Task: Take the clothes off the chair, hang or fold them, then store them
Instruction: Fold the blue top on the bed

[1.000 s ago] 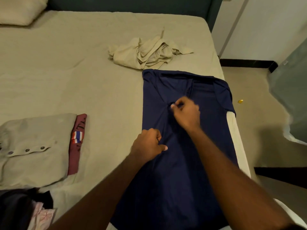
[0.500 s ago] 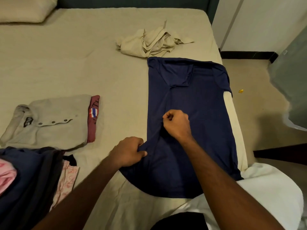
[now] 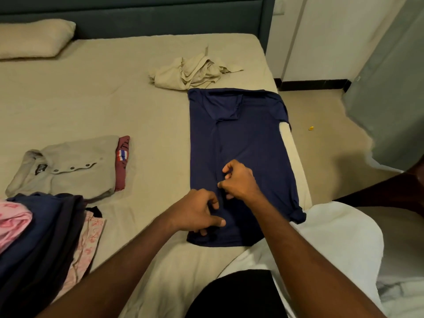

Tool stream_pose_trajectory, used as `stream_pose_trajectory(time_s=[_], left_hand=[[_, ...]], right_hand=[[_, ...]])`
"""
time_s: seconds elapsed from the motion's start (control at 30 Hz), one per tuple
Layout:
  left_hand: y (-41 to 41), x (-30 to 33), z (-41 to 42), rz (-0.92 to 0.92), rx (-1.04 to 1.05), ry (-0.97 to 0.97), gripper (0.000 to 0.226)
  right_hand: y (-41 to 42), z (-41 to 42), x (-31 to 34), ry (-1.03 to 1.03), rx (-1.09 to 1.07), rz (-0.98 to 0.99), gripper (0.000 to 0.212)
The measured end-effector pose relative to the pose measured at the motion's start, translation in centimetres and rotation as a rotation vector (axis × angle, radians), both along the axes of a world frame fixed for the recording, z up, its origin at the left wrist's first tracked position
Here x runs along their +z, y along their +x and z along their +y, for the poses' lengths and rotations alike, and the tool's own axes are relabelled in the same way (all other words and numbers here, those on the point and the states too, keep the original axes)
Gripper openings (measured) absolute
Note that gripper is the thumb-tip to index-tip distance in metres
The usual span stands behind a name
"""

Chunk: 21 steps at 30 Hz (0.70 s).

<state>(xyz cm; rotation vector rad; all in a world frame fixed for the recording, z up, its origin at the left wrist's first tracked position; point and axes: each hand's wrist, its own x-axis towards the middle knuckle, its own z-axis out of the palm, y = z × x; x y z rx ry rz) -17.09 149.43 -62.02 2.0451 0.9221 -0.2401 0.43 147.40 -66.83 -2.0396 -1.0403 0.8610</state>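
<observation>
A navy shirt [image 3: 250, 143] lies flat near the right edge of the bed [image 3: 114, 99], folded lengthwise into a long strip with its collar at the far end. My left hand [image 3: 197, 213] rests on the shirt's lower left corner with its fingers curled into the fabric. Just beyond it, my right hand [image 3: 239, 180] pinches the cloth along the middle crease. A crumpled beige garment [image 3: 192, 73] lies past the shirt's collar. The chair is out of view.
A folded grey buttoned shirt [image 3: 68, 167] lies on a maroon garment [image 3: 122, 161] at the left. A pile of dark and pink clothes [image 3: 34, 228] sits at the near left, a pillow [image 3: 34, 37] by the headboard. White cloth [image 3: 339, 235] covers the bed's near right corner.
Both hands have slid down the navy shirt from near the collar to its lower part, closer to me. The shirt now lies straighter and narrower. The view has tilted up.
</observation>
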Motion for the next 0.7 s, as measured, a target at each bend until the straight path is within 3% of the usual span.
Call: stream_pose_trajectory(time_s=[0.17, 0.47, 0.57, 0.7], left_hand=[[3.3, -0.3, -0.3, 0.004, -0.036, -0.083, 0.033], [18.4, -2.5, 1.6, -0.235, 0.198, 0.113, 0.036], [23.6, -3.6, 3.2, -0.258, 0.277, 0.184, 0.042], [28.1, -4.1, 5.6, -0.177, 0.368, 0.289, 0.051]], right_hand=[[5.3, -3.0, -0.1, -0.024, -0.069, -0.142, 0.027], [19.6, -2.9, 1.8, -0.021, -0.353, -0.225, 0.017], [23.4, -1.4, 1.8, -0.011, -0.383, -0.208, 0.013], [27.0, 1.8, 1.0, 0.025, -0.457, -0.040, 0.033]])
